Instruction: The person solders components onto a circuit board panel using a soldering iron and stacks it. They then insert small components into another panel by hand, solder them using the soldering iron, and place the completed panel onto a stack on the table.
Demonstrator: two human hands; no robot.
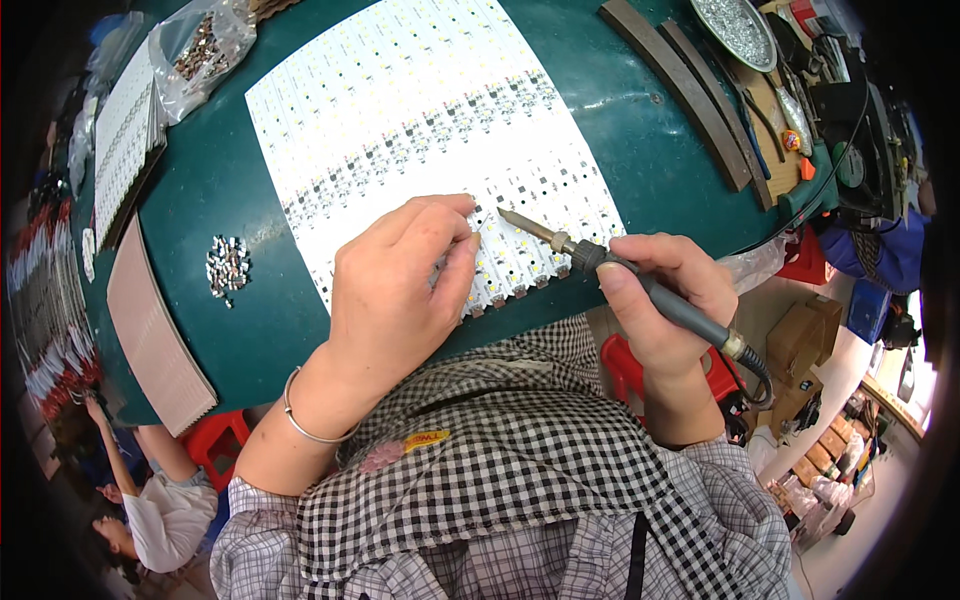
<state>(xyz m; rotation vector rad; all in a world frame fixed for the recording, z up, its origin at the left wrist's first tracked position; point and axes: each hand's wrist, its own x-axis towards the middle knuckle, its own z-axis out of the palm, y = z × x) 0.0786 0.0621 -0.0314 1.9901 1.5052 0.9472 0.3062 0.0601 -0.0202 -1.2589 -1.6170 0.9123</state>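
Note:
My right hand [675,305] grips a soldering iron [585,252] by its grey handle. The iron's tip points left and rests close above the white LED circuit boards [410,75], which lie side by side as one broad panel on the table. Rows of small yellow and black parts cover them. My left hand [395,285] is closed in a pinch over the panel's near part, just left of the iron's tip. What its fingertips hold is too small to make out. Small connectors line the panel's near edge, below the iron.
On the green table [215,190], a pile of small components [228,266] lies left of the panel. Farther left are a pinkish board stack [150,325], white boards [125,150] and a plastic bag of parts [205,50]. Dark metal bars [680,95] and a metal dish [738,30] lie right.

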